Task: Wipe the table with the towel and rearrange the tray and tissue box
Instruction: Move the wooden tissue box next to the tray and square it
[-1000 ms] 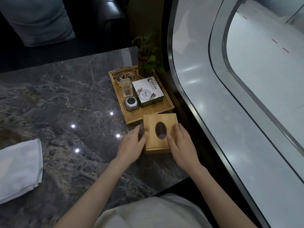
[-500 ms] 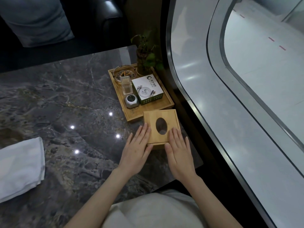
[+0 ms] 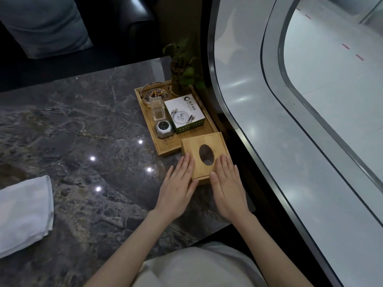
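Centrally, item one: bamboo tissue box (image 3: 204,155), oval opening in its lid, standing on the dark marble desk (image 3: 83,146) near the desk's right edge, its far side touching the near end of the wooden tray (image 3: 165,147).

Left hand (image 3: 177,188): flat, fingers extended together, fingertips lying on the box's left top edge; not gripping.

Right hand (image 3: 228,186): flat, fingers extended, fingertips on the box's lid at the oval's 4 o'clock; not gripping.

Tray: at the box's 11 o'clock, lying lengthwise away from the person. Contents, near to far: a silver faceted gadget (image 3: 163,129); a white-and-green printed carton (image 3: 184,112) at the gadget's 2 o'clock; a clear toothpick holder (image 3: 158,109) upright at the gadget's 12 o'clock; a glass ashtray (image 3: 155,94) with cigarette butts; a small potted plant (image 3: 183,73) at the tray's far right corner.

White folded towel (image 3: 23,214): at the box's 8 o'clock, well apart, at the frame's left edge, lying on the desk.

Grey cushion (image 3: 45,25): 11 o'clock, on a dark seat beyond the desk.
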